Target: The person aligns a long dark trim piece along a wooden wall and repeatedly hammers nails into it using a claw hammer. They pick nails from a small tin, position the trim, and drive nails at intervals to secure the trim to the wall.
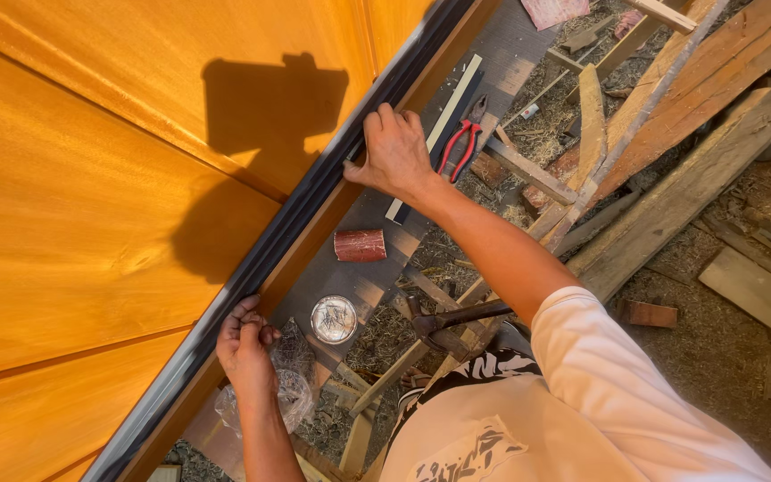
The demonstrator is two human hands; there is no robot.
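My right hand (396, 153) is pressed on the dark strip (305, 210) that runs along the edge of the orange panel (91, 178), fingers curled over it in a pinching grip. My left hand (244, 344) sits lower on the same strip, its grip clenched on the strip's edge. The strip lies slantwise between the panel and a wooden rail (314, 236). Beside my right hand lie red pliers (462, 141) and a pale flat bar (439, 125) on a grey sheet (493, 54). A roll of sandpaper (360, 245) and a tin of nails (334, 319) rest between my hands. A hammer (443, 319) lies near my knee, and a clear bag (292, 397) is just beside my left wrist. Scrap planks (680, 196) litter the ground.
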